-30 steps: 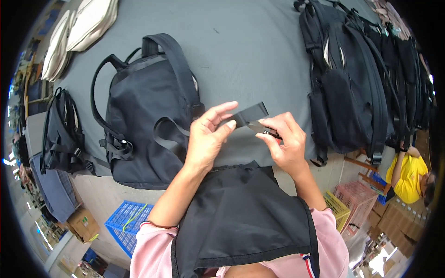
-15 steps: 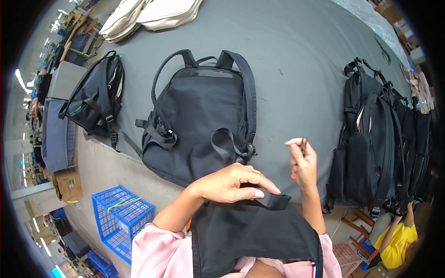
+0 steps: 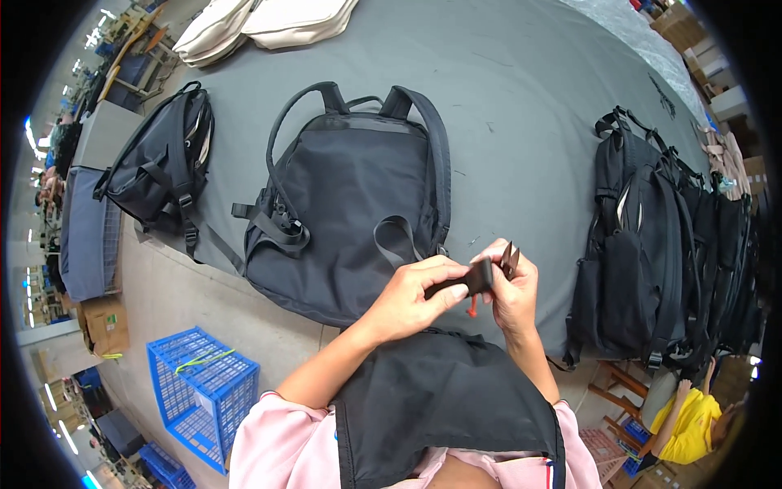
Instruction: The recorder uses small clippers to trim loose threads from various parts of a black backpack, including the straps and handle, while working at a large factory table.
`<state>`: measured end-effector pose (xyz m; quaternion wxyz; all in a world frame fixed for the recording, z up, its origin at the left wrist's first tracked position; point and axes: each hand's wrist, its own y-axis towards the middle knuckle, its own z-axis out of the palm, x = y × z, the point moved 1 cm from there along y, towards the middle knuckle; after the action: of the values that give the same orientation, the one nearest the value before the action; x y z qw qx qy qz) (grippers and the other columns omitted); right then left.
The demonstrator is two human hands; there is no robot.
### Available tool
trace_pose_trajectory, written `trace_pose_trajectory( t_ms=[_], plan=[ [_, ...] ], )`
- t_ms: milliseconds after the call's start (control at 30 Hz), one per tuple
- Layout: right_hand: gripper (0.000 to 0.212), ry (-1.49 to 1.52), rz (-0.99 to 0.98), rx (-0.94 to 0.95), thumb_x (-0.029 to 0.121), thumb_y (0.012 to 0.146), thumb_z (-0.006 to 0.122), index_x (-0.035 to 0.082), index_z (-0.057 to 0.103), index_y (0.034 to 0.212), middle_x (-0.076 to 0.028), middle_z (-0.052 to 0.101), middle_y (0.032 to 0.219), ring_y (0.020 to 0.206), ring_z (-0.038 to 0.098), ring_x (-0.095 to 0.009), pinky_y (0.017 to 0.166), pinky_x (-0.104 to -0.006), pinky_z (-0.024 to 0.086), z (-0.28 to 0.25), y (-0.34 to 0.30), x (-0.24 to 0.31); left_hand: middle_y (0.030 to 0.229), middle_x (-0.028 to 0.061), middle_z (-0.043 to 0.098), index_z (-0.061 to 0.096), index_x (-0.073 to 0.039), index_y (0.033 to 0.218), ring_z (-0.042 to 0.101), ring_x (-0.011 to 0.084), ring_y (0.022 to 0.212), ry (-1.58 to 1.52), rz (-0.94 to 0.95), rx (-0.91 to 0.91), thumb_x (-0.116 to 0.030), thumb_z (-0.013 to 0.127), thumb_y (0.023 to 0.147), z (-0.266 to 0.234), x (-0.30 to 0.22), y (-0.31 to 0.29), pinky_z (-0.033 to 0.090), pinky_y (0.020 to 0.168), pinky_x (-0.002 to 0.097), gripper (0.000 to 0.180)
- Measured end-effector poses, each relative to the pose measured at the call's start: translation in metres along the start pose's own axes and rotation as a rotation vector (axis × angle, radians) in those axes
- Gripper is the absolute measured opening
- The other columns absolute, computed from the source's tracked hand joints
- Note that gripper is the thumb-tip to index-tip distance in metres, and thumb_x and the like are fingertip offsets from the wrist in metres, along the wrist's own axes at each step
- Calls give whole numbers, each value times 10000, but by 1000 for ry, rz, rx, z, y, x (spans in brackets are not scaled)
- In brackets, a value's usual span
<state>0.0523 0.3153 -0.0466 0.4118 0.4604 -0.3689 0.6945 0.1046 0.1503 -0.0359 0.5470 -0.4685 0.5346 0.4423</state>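
Observation:
A black webbing strap [image 3: 479, 279] is pinched between the fingers and thumb of my left hand [image 3: 411, 300], just off the near edge of the black backpack [image 3: 358, 187]. Where that strap is attached is hidden. My right hand [image 3: 515, 300] is closed on a pair of dark thread snips [image 3: 511, 259], points upward, and its fingers meet the strap's folded end. A small red-orange piece [image 3: 472, 308] hangs below the strap. The backpack lies flat in front of me, shoulder straps at the far end, with a loose webbing loop [image 3: 395, 236] on its near right.
A grey-covered table [image 3: 521, 147] bears another black backpack [image 3: 163, 159] at left, a row of black backpacks [image 3: 643, 244] at right and cream bags [image 3: 297, 23] at the back. Blue crate [image 3: 204, 399] stands on the floor at left. A person in yellow [image 3: 692, 424] is at lower right.
My right hand has come left with the snips to meet my left hand. My left hand has lifted the strap up and away from my apron.

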Motion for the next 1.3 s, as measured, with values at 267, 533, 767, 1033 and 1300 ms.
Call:
trace_pose_trajectory(
  t_ms=[267, 533, 767, 1033, 1300],
  plan=[
    [266, 231, 2, -66, 207, 971, 498, -29, 576, 1068, -53, 595, 738, 470, 404, -37, 425, -168, 294, 0, -3, 1, 882, 105, 657, 614, 5, 1080, 642, 195, 800, 21, -108, -111, -112, 611, 872, 17, 2, 0, 486, 694, 296, 239],
    [250, 119, -74, 9, 69, 856, 578, -42, 552, 1079, -153, 610, 972, 667, 597, -133, 571, -202, 462, 0, -8, 10, 922, 104, 649, 571, 35, 1016, 625, 170, 831, 46, -131, -189, -58, 588, 878, 15, 12, 8, 488, 741, 290, 167],
    [199, -1, 20, -222, -55, 778, 655, -16, 579, 957, -40, 577, 860, 687, 550, -63, 568, -184, 440, 1, 27, 2, 839, 114, 634, 595, 38, 1045, 555, 192, 602, 213, 41, -105, -128, 604, 880, 10, 12, 16, 466, 574, 302, 234],
    [245, -192, 17, -281, 46, 832, 667, 8, 562, 1051, 0, 582, 859, 690, 513, -24, 581, -171, 419, 6, 61, -13, 716, 54, 657, 558, -10, 1142, 399, 20, 458, -473, -465, -106, -237, 462, 979, -5, 30, 37, 337, 442, 174, 296],
    [358, -1103, -375, -160, 51, 718, 719, 63, 603, 1057, -85, 557, 915, 671, 588, -210, 577, -312, 471, -5, 51, -4, 705, 97, 651, 589, 2, 1087, 382, 33, 421, -559, -536, -154, -227, 460, 972, -14, 30, 48, 310, 433, 171, 287]
  ],
)
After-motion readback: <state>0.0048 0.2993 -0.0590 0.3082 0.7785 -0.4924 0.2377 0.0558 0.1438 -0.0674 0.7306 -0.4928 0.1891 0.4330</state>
